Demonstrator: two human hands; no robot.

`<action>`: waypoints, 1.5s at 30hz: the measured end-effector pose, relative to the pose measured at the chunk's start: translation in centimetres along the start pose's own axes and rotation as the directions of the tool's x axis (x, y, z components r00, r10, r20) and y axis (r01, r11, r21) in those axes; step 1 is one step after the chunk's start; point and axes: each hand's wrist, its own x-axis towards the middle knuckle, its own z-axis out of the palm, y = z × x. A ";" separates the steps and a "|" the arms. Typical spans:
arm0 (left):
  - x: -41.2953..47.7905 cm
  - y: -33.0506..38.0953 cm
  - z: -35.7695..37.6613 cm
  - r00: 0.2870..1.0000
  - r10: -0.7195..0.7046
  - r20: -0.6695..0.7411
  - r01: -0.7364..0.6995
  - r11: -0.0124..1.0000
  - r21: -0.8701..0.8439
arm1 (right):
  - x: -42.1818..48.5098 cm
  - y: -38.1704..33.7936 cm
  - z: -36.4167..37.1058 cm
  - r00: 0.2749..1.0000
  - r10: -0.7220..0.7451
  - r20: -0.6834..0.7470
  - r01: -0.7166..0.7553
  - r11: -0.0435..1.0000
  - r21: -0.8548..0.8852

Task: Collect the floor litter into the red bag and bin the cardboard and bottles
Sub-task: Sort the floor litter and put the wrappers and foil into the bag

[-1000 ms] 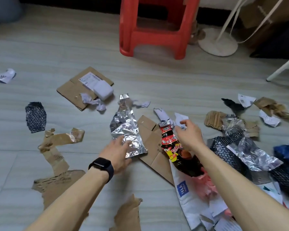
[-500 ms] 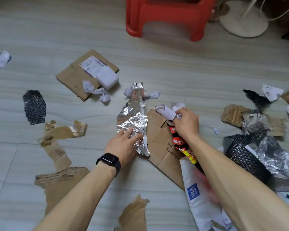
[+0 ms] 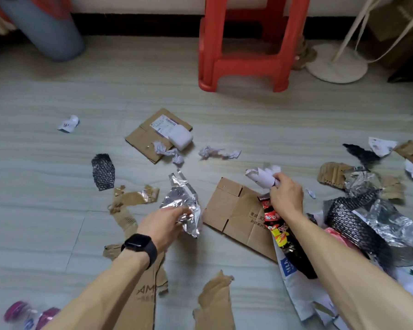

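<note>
Probably a home room: red plastic stool (image 3: 246, 44), fan base (image 3: 336, 67).

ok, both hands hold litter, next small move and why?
Probably bring the foil wrapper across to the right hand: the left hand grips it, while the right hand holds crumpled white paper and a snack wrapper, so the litter gathers in one bundle.

Left hand (image 3: 163, 225) fingers curled gripping, right hand (image 3: 287, 198) fingers clenched, forearms outstretched

Bare forearms, no sleeves — a black smartwatch (image 3: 138, 244) on the left wrist.
</note>
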 end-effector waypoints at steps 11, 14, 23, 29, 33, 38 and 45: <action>-19.3 -10.1 -18.0 0.915 -0.032 -0.403 0.160 0.944 0.288 | -14.1 -22.4 -9.0 0.535 -0.843 -0.064 0.844 0.536 0.006; -26.4 -14.2 -20.2 0.878 -0.090 -0.470 0.280 0.894 0.350 | -19.9 -27.9 -9.9 0.351 -0.936 -0.032 0.936 0.351 -0.015; -49.1 -24.2 -18.0 0.734 -0.443 -0.515 0.578 0.805 0.132 | -41.0 -39.1 -5.3 0.127 -0.976 0.174 0.978 0.152 0.141; -55.1 -27.5 -14.0 0.680 -0.534 -0.503 0.640 0.767 0.052 | -52.9 -38.1 3.2 0.050 -0.838 0.544 0.957 0.196 0.214; -54.6 -27.6 -13.3 0.684 -0.494 -0.537 0.614 0.788 0.058 | -55.3 -38.1 4.2 -0.018 -0.775 0.631 0.908 0.251 0.335; -49.4 -25.1 -15.2 0.734 -0.316 -0.601 0.472 0.873 0.119 | -49.9 -39.3 -1.1 0.139 -0.795 0.590 0.809 0.435 0.395; -37.8 -15.5 -19.7 0.752 0.226 -0.620 0.079 0.902 0.425 | -37.9 -37.3 -12.3 0.588 -0.661 0.467 0.403 0.739 0.540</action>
